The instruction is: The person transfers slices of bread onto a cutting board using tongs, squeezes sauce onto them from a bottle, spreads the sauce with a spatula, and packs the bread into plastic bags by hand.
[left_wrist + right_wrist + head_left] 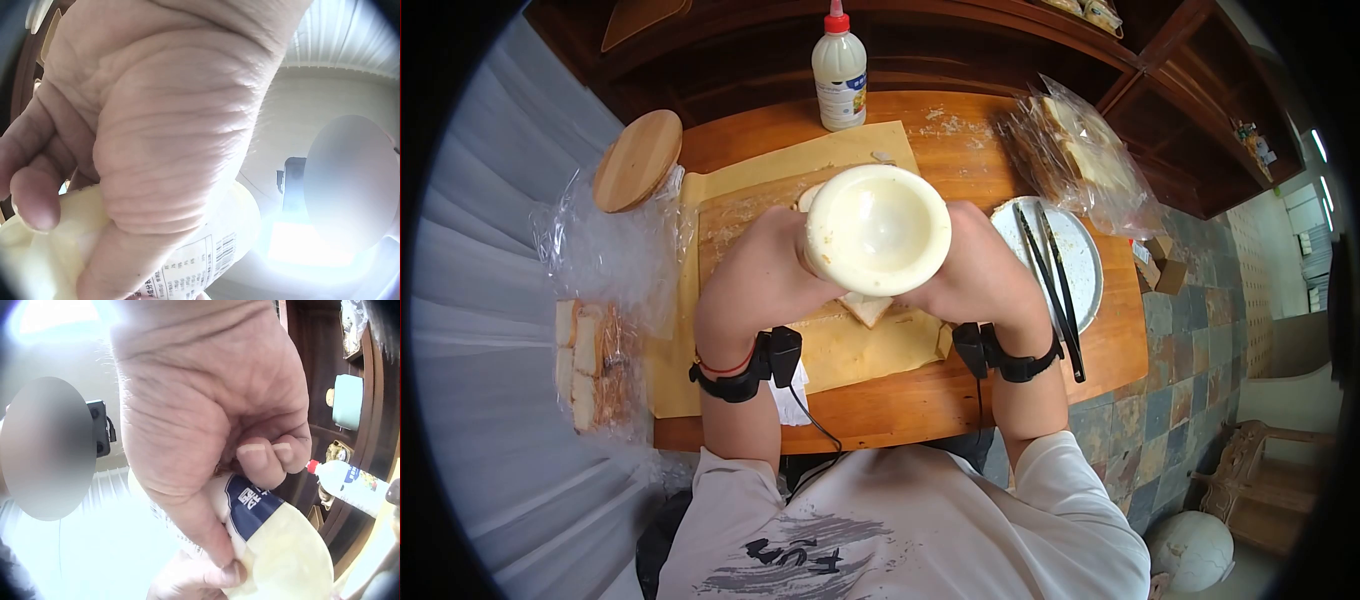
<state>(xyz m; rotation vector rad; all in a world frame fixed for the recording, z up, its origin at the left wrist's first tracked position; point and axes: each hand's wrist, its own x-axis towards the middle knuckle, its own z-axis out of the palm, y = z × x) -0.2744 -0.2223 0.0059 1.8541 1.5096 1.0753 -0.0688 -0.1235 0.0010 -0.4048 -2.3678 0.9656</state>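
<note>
A squeeze bottle [880, 232] of pale cream sauce is held upside down, its round base facing up at the head camera. Its printed label [187, 265] shows in the left wrist view. My left hand [755, 270] grips one side of it, and my right hand [985, 265] grips the other. In the right wrist view, the right thumb presses the bottle wall beside the blue label part [250, 509], close to the other hand's thumb. A bread slice [867, 309] pokes out beneath the bottle. The nozzle is hidden behind the bottle and hands.
A wooden board [718, 215] lies on brown paper [840, 355]. Another white bottle [840, 85] with a red cap stands at the back. Black tongs [1050, 270] rest on a round plate [1090, 265] at right. Bagged bread [1090, 150] and a round wooden lid [638, 160] are nearby.
</note>
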